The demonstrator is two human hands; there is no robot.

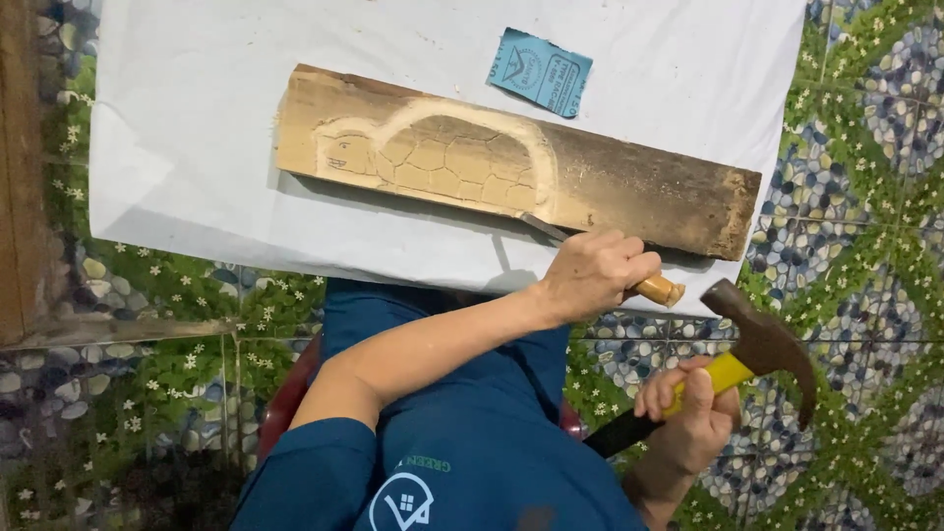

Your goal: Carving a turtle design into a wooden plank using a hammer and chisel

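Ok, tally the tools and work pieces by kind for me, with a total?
Hand tools: 2, a wooden-handled chisel and a yellow-and-black-handled claw hammer
Wooden planks with a turtle carving: 1
Blue sandpaper scraps: 1
White sheets underneath: 1
Total: 5

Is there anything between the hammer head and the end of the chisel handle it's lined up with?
Nothing visible. The hammer, held in the right hand, sits just apart from the wooden end of the chisel gripped by the left hand.

Bare white sheet (pixel 197 147) lies open left of the plank (pixel 610 187); blue paper (pixel 541 71) behind.
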